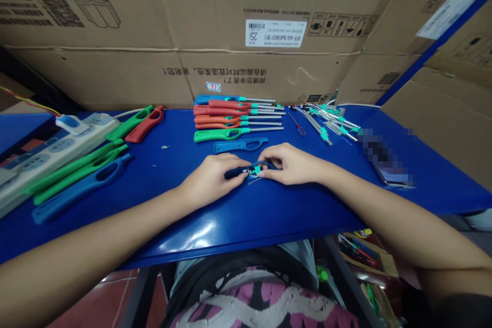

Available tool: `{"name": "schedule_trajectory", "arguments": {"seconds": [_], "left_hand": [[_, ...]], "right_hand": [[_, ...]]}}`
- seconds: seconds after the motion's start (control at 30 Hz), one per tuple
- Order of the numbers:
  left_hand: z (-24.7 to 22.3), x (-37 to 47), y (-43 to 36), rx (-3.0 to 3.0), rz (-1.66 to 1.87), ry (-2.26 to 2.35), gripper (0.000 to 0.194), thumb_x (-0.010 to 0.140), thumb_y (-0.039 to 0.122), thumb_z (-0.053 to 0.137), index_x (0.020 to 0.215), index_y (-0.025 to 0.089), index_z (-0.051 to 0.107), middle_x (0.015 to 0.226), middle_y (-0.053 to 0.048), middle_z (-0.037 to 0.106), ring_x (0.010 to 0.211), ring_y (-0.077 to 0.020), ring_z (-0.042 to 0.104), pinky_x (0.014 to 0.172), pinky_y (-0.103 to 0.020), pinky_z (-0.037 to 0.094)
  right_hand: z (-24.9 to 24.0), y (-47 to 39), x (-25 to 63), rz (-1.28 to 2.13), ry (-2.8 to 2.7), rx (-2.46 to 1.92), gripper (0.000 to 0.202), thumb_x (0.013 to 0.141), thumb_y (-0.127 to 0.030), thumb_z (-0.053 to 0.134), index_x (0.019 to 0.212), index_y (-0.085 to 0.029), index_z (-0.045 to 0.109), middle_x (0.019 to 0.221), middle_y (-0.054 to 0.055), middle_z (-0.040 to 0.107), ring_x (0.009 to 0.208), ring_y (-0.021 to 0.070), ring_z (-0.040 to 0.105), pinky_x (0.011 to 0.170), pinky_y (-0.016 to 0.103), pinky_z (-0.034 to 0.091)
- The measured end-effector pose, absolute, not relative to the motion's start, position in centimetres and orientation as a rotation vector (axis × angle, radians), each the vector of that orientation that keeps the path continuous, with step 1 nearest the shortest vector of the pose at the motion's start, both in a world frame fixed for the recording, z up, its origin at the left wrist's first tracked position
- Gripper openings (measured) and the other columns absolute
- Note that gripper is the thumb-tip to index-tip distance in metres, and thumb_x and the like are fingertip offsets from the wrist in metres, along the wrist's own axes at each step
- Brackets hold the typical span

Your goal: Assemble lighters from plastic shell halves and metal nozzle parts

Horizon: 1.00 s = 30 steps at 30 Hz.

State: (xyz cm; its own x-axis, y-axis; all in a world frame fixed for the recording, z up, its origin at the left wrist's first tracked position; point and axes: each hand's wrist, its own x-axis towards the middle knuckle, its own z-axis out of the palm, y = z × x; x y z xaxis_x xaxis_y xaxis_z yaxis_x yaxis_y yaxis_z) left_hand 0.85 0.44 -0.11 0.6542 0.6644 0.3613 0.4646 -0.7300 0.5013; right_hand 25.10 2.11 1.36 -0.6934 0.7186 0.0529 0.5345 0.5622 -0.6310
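Near the front middle of the blue table, my left hand and my right hand face each other. Both pinch a blue lighter shell, partly hidden by the fingers. Inside it shows a green igniter part with thin white wires. A thin metal rod pokes out below. Just beyond my hands lies another blue shell half. Farther back, several long-nosed lighters in red, orange, green and blue lie in a row with metal tubes pointing right.
A small screwdriver lies beside a pile of metal tubes with green parts. A phone rests at right. Loose green, red and blue shells lie left, by a power strip. Cardboard stands behind.
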Motion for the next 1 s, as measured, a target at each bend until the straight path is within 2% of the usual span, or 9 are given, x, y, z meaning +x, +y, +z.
{"name": "schedule_trajectory", "arguments": {"seconds": [0.13,0.37,0.77,1.0], "left_hand": [[-0.33,0.72,0.65,2.524,0.766,0.857,0.023,0.095,0.024,0.059,0.113,0.019,0.073,0.104,-0.007,0.076,0.095,-0.0199,0.072,0.086,-0.032,0.057],[-0.62,0.7,0.88,2.494,0.806,0.847,0.022,0.096,0.026,0.06,0.111,0.019,0.073,0.1,-0.007,0.077,0.091,-0.019,0.072,0.083,-0.032,0.058],[-0.21,0.96,0.76,2.443,0.805,0.903,0.017,0.091,0.026,0.066,0.103,0.018,0.075,0.098,-0.005,0.078,0.086,-0.0181,0.072,0.08,-0.028,0.057],[-0.03,0.96,0.71,2.441,0.783,0.893,0.024,0.089,0.021,0.063,0.11,0.018,0.075,0.103,-0.007,0.077,0.092,-0.0195,0.072,0.086,-0.031,0.057]], "right_hand": [[1.22,2.23,25.2,0.874,-2.47,-1.043,0.018,0.085,-0.029,0.068,0.092,-0.014,0.07,0.064,-0.003,0.055,0.057,0.0094,0.041,0.056,0.023,0.031],[1.2,2.26,25.14,0.882,-2.457,-1.055,0.017,0.084,-0.029,0.068,0.091,-0.014,0.07,0.063,-0.003,0.052,0.057,0.0096,0.039,0.057,0.024,0.03],[1.0,2.41,25.06,0.82,-2.431,-1.01,0.016,0.084,-0.028,0.071,0.091,-0.013,0.07,0.072,-0.001,0.061,0.061,0.0093,0.045,0.061,0.023,0.034],[1.09,2.54,25.22,0.797,-2.454,-1.008,0.017,0.085,-0.029,0.071,0.092,-0.014,0.07,0.075,0.0,0.064,0.061,0.0095,0.046,0.061,0.023,0.034]]}}
